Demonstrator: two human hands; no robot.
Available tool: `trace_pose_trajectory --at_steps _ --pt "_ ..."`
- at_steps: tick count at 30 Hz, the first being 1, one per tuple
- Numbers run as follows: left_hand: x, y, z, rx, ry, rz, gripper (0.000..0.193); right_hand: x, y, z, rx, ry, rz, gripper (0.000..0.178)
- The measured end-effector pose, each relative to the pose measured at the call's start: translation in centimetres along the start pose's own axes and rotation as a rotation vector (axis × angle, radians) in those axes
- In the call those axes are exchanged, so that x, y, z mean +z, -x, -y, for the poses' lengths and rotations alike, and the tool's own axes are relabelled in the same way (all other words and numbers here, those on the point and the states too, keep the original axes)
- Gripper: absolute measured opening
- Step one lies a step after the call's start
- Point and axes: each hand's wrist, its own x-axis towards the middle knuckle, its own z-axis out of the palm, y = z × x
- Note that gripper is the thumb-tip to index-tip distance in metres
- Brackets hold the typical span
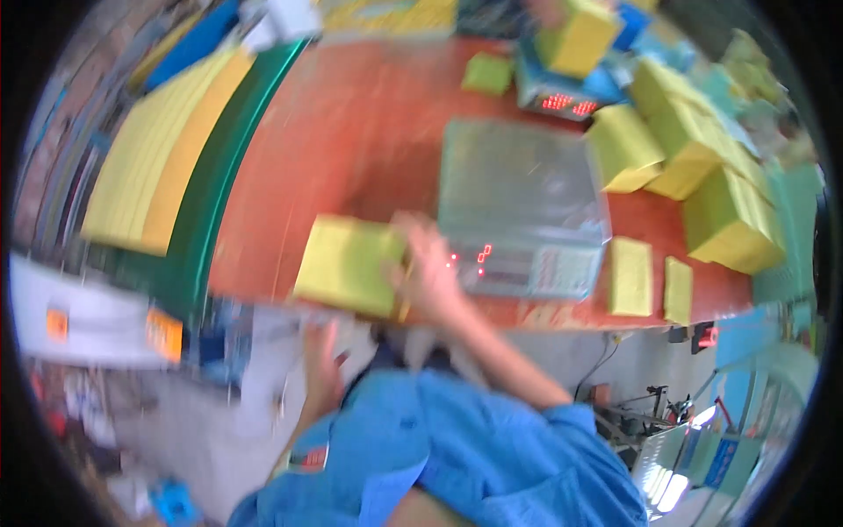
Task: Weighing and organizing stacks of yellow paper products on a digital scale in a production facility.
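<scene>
A thick stack of yellow paper (344,263) lies at the front edge of the red table, left of a weighing scale (527,189). My right hand (428,268) is closed on the right side of this stack, its fingers curled over the edge and blurred by motion. Just below the table edge, under the stack, my left hand (323,360) shows blurred, fingers stretched upward and thumb apart; it seems to hold nothing. The scale has a flat metal plate and a lit red display, and its plate bears nothing.
Several yellow paper blocks (738,220) crowd the table's right side, with two thin yellow stacks (630,277) near the front edge. At the back, a person's hand (549,13) is by a yellow block on a second scale (562,88). Long yellow sheets (167,145) lie left on a green surface.
</scene>
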Motion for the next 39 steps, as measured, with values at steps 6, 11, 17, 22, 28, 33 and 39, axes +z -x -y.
trace_pose_trajectory --at_steps 6,11,17,22,28,33,39 --pt "1.0 -0.9 1.0 -0.255 0.328 0.283 0.065 0.5 -0.3 0.3 0.348 -0.242 0.262 0.057" --pt "0.0 -1.5 0.3 -0.151 0.325 0.335 0.063 -0.1 4.3 3.2 0.316 -0.243 0.298 0.059" --pt "-2.4 -2.7 -0.8 -0.026 0.312 0.408 0.059 -0.9 8.5 3.3 0.691 -0.911 0.237 0.042" --pt "-3.5 -4.7 -0.3 -0.041 0.396 0.364 0.051 -1.1 11.0 2.0 0.854 -0.829 0.248 0.022" --pt "-4.8 -4.3 -4.7 0.732 -0.500 0.461 0.046 0.1 8.9 2.4 0.900 -0.903 0.158 0.024" --pt "-0.1 -4.1 -11.7 -0.057 0.441 0.766 0.047 2.0 7.9 2.8 0.905 -1.291 -0.087 0.032" --pt "9.0 -4.6 -12.5 -0.076 0.036 1.118 0.064 2.5 8.7 -1.4 0.342 -1.734 -0.548 0.048"
